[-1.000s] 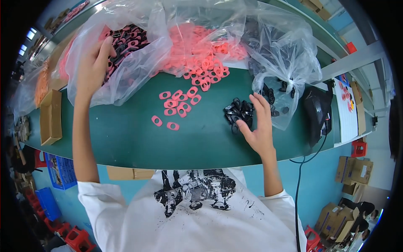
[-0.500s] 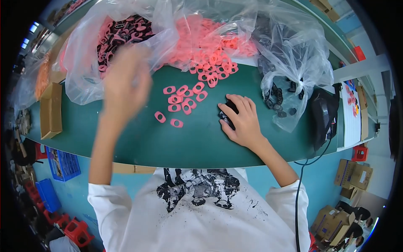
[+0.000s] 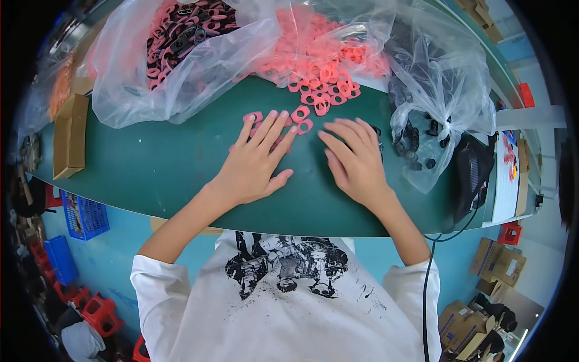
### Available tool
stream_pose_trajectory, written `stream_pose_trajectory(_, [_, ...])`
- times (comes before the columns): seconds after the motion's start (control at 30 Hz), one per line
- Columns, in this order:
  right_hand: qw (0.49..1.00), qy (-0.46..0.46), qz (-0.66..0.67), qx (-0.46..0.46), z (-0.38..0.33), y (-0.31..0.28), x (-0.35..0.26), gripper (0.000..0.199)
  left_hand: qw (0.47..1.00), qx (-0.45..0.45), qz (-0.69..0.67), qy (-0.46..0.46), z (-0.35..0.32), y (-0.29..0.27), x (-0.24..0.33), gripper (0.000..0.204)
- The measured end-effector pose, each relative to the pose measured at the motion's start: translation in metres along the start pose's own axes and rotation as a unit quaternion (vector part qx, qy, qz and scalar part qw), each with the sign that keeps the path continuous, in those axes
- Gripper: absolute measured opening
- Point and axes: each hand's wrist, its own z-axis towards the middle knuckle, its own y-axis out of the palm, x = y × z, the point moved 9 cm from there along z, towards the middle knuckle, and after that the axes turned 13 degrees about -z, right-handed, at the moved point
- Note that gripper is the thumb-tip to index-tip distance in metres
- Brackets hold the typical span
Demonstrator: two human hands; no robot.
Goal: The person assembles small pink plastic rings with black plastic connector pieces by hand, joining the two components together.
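My left hand [image 3: 256, 160] lies with fingers spread over a small group of pink oval rings [image 3: 304, 127], covering most of them. Several peek out at its fingertips. To its right, my right hand [image 3: 357, 161] is held over the green table [image 3: 181, 181], fingers loosely bent and thumb apart, with nothing visible in it. Small black parts [image 3: 378, 134] show just beyond its right side, partly hidden by the hand. Farther back, a heap of the same pink rings [image 3: 322, 87] spills toward me from a clear plastic bag [image 3: 277, 36].
At back left, a clear bag [image 3: 145, 99] holds pink-and-black assembled pieces [image 3: 187, 36]. A knotted bag [image 3: 446, 120] with black parts stands at right, beside a black mesh object [image 3: 470, 169] with a cable. An open cardboard box [image 3: 71, 139] sits at the left edge.
My left hand has come from the bag of pink-and-black pieces down onto the loose pink rings. My right hand has shifted right and off the black parts, which now show beyond it.
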Motion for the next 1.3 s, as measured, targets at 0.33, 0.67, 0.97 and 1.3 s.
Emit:
stream_pose_trajectory(0.33, [0.998,-0.037,-0.036,0.040,0.045,0.035,0.001,0.027,0.973,0.162,-0.155,-0.058,-0.009,-0.054,-0.062,0.047])
stream_pose_trajectory(0.67, [0.992,-0.052,0.062,-0.099,0.006,0.018,-0.027,0.025,0.973,0.187,-0.130,-0.027,-0.004,-0.058,-0.071,0.015])
stream_pose_trajectory(0.97, [0.996,-0.033,0.065,-0.047,0.043,0.034,0.003,0.013,0.970,0.145,-0.184,-0.071,-0.009,-0.047,-0.051,0.018])
stream_pose_trajectory(1.3, [0.993,-0.068,0.085,-0.049,0.027,0.024,-0.015,0.015,0.981,0.180,-0.067,-0.002,-0.028,-0.057,-0.042,0.018])
